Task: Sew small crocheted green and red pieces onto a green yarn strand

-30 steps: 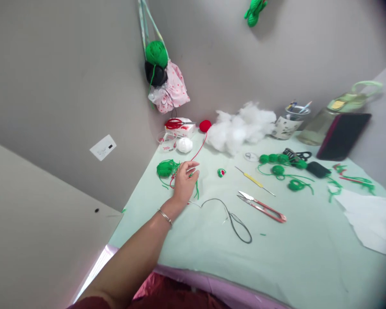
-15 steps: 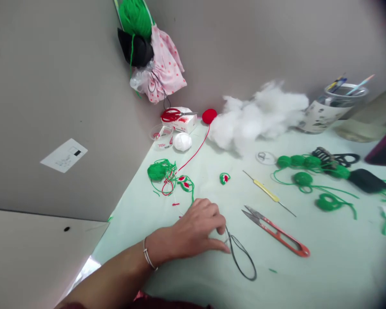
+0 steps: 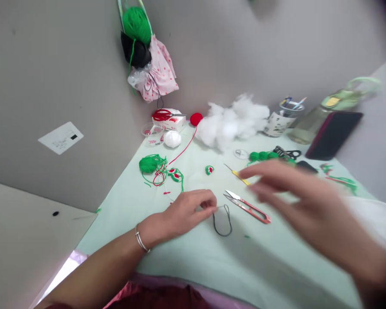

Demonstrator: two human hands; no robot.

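Charcoal cord (image 3: 224, 235) (looped) in left hand (image 3: 189, 211)

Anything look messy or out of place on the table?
Yes: beyond the left hand, green yarn lies tangled with red yarn, not wound neatly. A stray green scrap lies near the orange snips.

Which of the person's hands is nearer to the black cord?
Left. The left hand is at the upper left of the black cord; the right hand is apart from it, farther to the right.
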